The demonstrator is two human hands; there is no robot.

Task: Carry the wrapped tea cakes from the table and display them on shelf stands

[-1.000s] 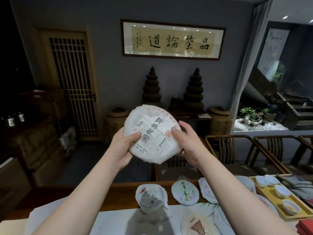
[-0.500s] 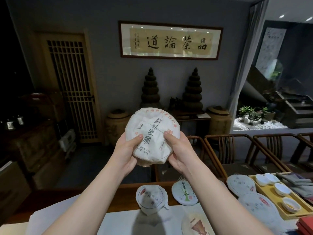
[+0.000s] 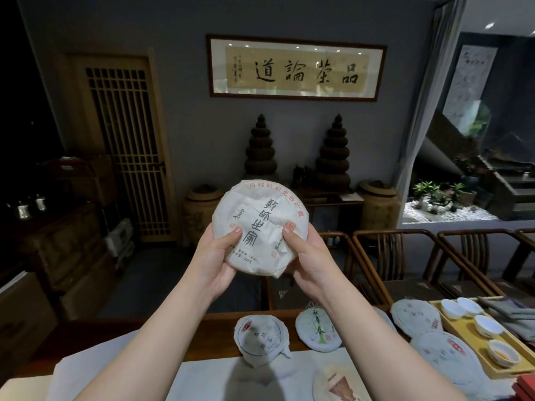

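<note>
White crinkled paper tea cake [image 3: 262,224], gripped by hands [image 3: 215,257]

Framed calligraphy [image 3: 296,68], tray [image 3: 460,337] of teacups [image 3: 488,327]

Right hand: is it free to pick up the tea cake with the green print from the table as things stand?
Probably not yet. The right hand grips the raised tea cake together with the left hand. The green-print tea cake lies uncovered on the table just under that forearm, so nothing else blocks it.

The dark wooden surface [image 3: 150,334] carries a white cloth [image 3: 202,377]. Wrapped tea cakes [image 3: 262,338] lie on it. A yellow tray [image 3: 492,369] of small cups [image 3: 488,326] sits at its right.
</note>
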